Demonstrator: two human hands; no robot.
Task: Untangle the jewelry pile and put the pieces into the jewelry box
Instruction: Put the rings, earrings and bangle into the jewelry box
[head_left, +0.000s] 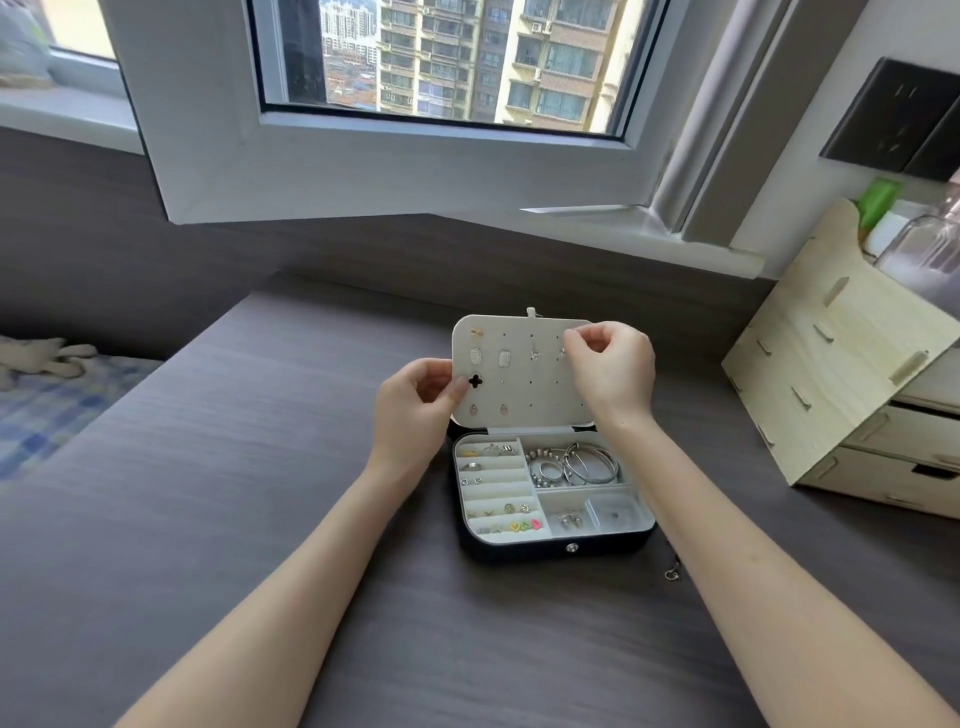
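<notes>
On the dark wood-grain desk (260, 467) below the window (441, 62), a black jewelry box (550, 552) stands open, its white earring panel (524, 395) raised upright at the hinge.

Left hand (415, 410): fingers curled behind the panel's left edge, thumb on its face just beside a black clover stud (475, 381), steadying it.

Right hand (608, 369): thumb and forefinger drawn together at the panel's upper right corner, other fingers curled. Whether they pinch a stud I cannot tell; anything there is too small to see.

Tray contents: rings in the padded ring rolls (493, 491) at left, silver bangles (597, 467) at upper right, small pieces in the lower compartments. A thin chain (671, 571) lies on the desk just beside the box's right front corner, outside it and not yet stowed.

Handling, as judged: studs are light, hard and slippery, so easily dropped. They are best pinched by the decorative head so the post can be steered into a hole. The panel looks thin and will likely flex unless backed from behind. The chain is limp and prone to kinks, so lift it by the clasp end.

Surroundings: matte desk, a pale wooden drawer organiser (841, 374) at right, a dark wall socket (898, 119) above it, a bed with checked sheet (52, 410) at far left.
</notes>
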